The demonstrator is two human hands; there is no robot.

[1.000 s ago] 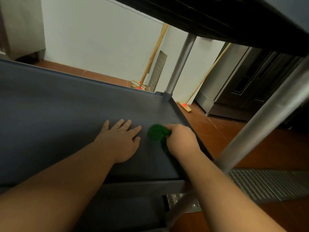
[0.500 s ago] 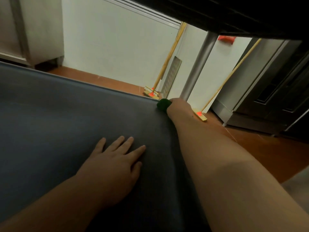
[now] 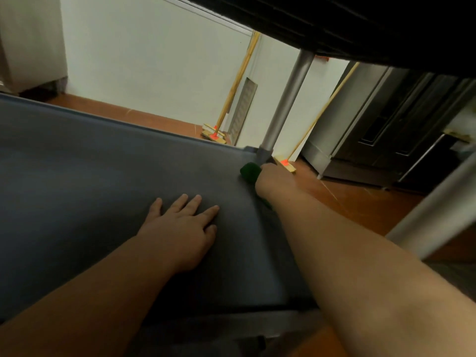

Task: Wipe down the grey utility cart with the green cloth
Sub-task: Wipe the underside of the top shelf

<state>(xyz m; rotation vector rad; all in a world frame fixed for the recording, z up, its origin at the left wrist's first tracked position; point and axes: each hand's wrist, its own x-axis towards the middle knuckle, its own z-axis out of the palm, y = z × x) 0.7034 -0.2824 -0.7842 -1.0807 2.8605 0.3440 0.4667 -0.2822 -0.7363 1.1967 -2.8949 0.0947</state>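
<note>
At the far right corner of the grey cart shelf [image 3: 108, 176], just beside the foot of the corner post [image 3: 288, 99], the right hand [image 3: 274, 180] grips the bunched green cloth [image 3: 250, 171] and holds it against the shelf surface. Its fingers are curled round the cloth and mostly hidden behind the back of the hand, so only a dark green lump shows at the knuckles, with a sliver of green under the wrist along the shelf's right rim. How much cloth lies beneath the palm cannot be told.

The left hand [image 3: 180, 228] rests flat on the shelf, fingers spread and straight, well apart from the cloth and nearer the person. Both forearms are cut off by the lower edge of the view.

The underside of the upper shelf [image 3: 360, 24] fills the top right in near darkness, and its detail is hard to make out. A second post [image 3: 435, 212] crosses the right side, blurred. Past the shelf, two brooms [image 3: 242, 81] lean on the white wall over red floor tiles, and a steel cabinet [image 3: 381, 119] stands to the right.

Compared with half a second ago, the right hand remains in the same corner by the post, the cloth peeking out on its left, and the left hand has kept its flat, spread rest on the shelf.
</note>
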